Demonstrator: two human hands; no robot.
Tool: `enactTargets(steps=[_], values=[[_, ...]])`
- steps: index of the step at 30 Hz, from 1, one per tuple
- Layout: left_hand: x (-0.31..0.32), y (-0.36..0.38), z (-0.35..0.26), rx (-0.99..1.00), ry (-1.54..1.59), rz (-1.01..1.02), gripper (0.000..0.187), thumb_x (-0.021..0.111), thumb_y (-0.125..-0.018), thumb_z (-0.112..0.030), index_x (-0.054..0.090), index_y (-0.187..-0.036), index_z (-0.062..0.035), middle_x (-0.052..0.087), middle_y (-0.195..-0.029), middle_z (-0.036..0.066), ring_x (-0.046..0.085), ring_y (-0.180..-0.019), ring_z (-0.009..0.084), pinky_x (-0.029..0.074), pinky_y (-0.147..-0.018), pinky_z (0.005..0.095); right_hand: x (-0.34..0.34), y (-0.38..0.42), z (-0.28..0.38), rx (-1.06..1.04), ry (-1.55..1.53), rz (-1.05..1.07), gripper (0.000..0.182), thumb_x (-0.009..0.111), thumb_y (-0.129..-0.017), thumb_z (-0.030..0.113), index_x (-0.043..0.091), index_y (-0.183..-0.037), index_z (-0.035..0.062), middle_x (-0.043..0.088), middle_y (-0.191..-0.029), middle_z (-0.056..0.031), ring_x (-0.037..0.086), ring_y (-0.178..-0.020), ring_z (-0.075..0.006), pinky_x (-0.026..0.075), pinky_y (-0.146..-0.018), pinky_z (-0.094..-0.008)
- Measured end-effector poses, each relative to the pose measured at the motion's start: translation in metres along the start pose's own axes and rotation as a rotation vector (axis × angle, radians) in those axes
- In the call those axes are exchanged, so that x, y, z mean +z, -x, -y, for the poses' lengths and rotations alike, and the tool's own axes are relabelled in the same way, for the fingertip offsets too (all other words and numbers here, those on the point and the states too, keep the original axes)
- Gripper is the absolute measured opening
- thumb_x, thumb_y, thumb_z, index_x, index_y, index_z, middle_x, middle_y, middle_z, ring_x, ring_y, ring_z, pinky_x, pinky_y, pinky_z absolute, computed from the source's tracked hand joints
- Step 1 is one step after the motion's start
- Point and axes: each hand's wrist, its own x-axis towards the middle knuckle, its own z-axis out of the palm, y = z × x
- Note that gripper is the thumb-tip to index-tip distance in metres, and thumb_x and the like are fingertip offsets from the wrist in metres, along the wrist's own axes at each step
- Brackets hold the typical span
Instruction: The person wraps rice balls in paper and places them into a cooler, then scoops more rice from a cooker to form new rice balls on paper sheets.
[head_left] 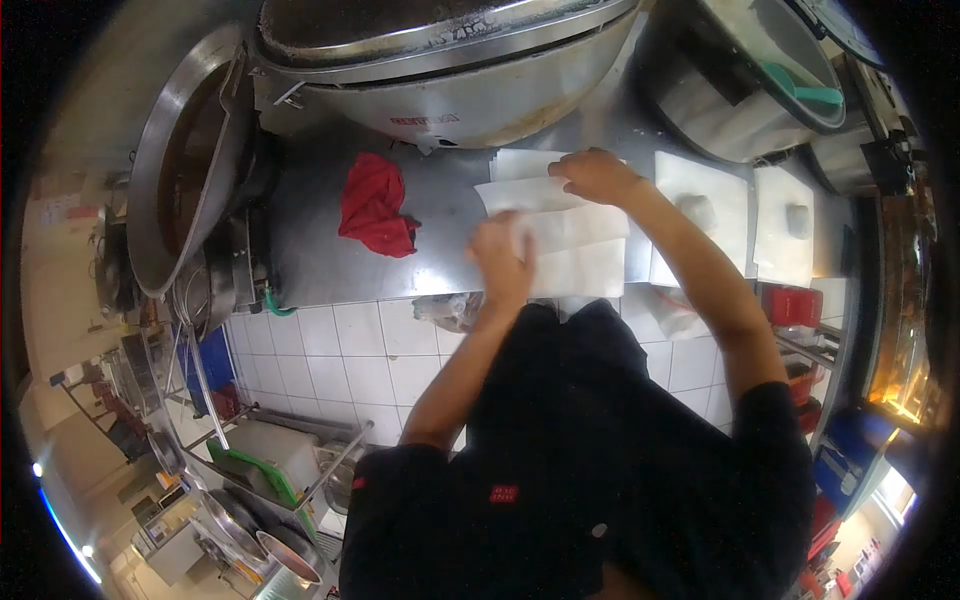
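Observation:
White paper sheets [580, 262] lie overlapping on the steel counter in front of me, one of them with a raised or folded edge. My right hand [600, 178] is at the far edge of the sheets, its fingers curled down and pinching the paper there. My left hand [503, 255] is over the left edge of the same sheets, smeared by motion, so its grip does not show clearly. To the right, two more paper stacks [670, 257] [775, 260] each bear a small pale lump, the nearer one [698, 210] greyish white.
A crumpled red cloth [375, 208] lies left on the counter [440, 215]. Behind stands a large round cooker [470, 110]. At far left is a wide metal pan [150, 190] of brown liquid. A deep pot [700, 100] with a green-handled utensil [815, 94] stands back right.

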Motion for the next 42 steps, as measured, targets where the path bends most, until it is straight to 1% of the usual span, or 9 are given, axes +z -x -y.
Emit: enactTargets(steps=[3, 8, 17, 20, 23, 26, 30, 34, 42], values=[[0.017, 0.045, -0.031, 0.34, -0.14, 0.375, 0.067, 0.062, -0.087, -0.035, 0.04, -0.146, -0.0111, 0.035, -0.151, 0.013, 0.029, -0.143, 0.0271, 0.026, -0.106, 0.0512, 0.003, 0.001, 0.003, -0.074, 0.043, -0.067, 0.02, 0.06, -0.089, 0.02, 0.062, -0.107, 0.0118, 0.067, -0.098, -0.0107, 0.066, -0.096, -0.0312, 0.052, -0.085, -0.0443], [0.031, 0.051, -0.046, 0.194, -0.146, 0.5, 0.091, 0.059, -0.087, -0.048, 0.02, -0.152, 0.0014, 0.013, -0.161, 0.018, 0.012, -0.15, 0.0294, 0.014, -0.115, 0.0551, 0.012, 0.019, 0.017, -0.154, 0.141, -0.184, 0.011, 0.058, -0.084, 0.012, 0.064, -0.093, 0.0118, 0.062, -0.097, -0.0067, 0.064, -0.099, -0.0252, 0.051, -0.086, -0.0395], [0.049, 0.04, -0.038, 0.227, -0.293, 0.323, 0.083, 0.056, -0.088, -0.05, 0.029, -0.148, 0.0015, 0.035, -0.149, 0.015, 0.029, -0.141, 0.0254, 0.025, -0.105, 0.0495, 0.039, 0.071, 0.041, -0.011, 0.087, -0.436, 0.016, 0.06, -0.077, 0.013, 0.067, -0.092, 0.0118, 0.06, -0.093, -0.0042, 0.061, -0.095, -0.0213, 0.048, -0.084, -0.0355], [0.047, 0.039, -0.034, 0.216, -0.253, 0.306, 0.072, 0.061, -0.086, -0.045, 0.04, -0.142, -0.0045, 0.042, -0.141, 0.011, 0.035, -0.136, 0.0237, 0.026, -0.099, 0.0463, 0.055, 0.077, 0.055, 0.064, 0.052, -0.537, 0.022, 0.061, -0.077, 0.013, 0.07, -0.097, 0.0118, 0.06, -0.095, -0.003, 0.06, -0.093, -0.022, 0.048, -0.082, -0.0358], [0.053, 0.047, -0.01, 0.323, -0.19, 0.032, 0.057, 0.07, -0.081, -0.033, 0.054, -0.133, -0.0198, 0.049, -0.136, 0.002, 0.043, -0.131, 0.0188, 0.025, -0.089, 0.0393, 0.074, 0.076, 0.066, 0.185, -0.007, -0.621, 0.028, 0.063, -0.077, 0.013, 0.072, -0.103, 0.0126, 0.059, -0.1, -0.0017, 0.058, -0.092, -0.0213, 0.049, -0.078, -0.0364], [0.028, 0.016, -0.007, 0.45, -0.332, 0.023, 0.055, 0.069, -0.082, -0.03, 0.054, -0.134, -0.0194, 0.049, -0.14, 0.001, 0.044, -0.132, 0.0158, 0.025, -0.092, 0.0405, 0.075, 0.078, 0.074, 0.241, -0.025, -0.686, 0.024, 0.066, -0.079, 0.012, 0.072, -0.103, 0.013, 0.059, -0.101, -0.0029, 0.059, -0.092, -0.0227, 0.051, -0.076, -0.0359], [0.02, -0.009, 0.029, 0.643, -0.378, 0.22, 0.052, 0.064, -0.087, -0.026, 0.052, -0.137, -0.0164, 0.049, -0.145, 0.0, 0.045, -0.133, 0.0107, 0.033, -0.097, 0.04, 0.078, 0.086, 0.09, 0.315, -0.15, -0.725, 0.025, 0.068, -0.082, 0.012, 0.07, -0.106, 0.0128, 0.06, -0.107, -0.0042, 0.06, -0.095, -0.0249, 0.053, -0.074, -0.0365], [0.024, -0.017, 0.061, 0.747, -0.166, 0.277, 0.041, 0.06, -0.089, -0.014, 0.058, -0.13, -0.0083, 0.061, -0.132, 0.006, 0.058, -0.12, 0.0187, 0.046, -0.094, 0.037, 0.096, 0.093, 0.089, 0.385, -0.291, -0.729, 0.023, 0.068, -0.083, 0.011, 0.066, -0.106, 0.0102, 0.062, -0.112, -0.0074, 0.062, -0.098, -0.0272, 0.054, -0.073, -0.0377], [0.025, -0.052, 0.058, 0.547, 0.005, 0.462, 0.023, 0.059, -0.087, -0.011, 0.069, -0.107, -0.0072, 0.07, -0.105, 0.012, 0.065, -0.102, 0.029, 0.05, -0.091, 0.0382, 0.093, 0.095, 0.047, 0.377, -0.332, -0.61, 0.011, 0.062, -0.088, 0.013, 0.062, -0.098, 0.0086, 0.067, -0.088, -0.0102, 0.065, -0.089, -0.0305, 0.053, -0.073, -0.0404]])
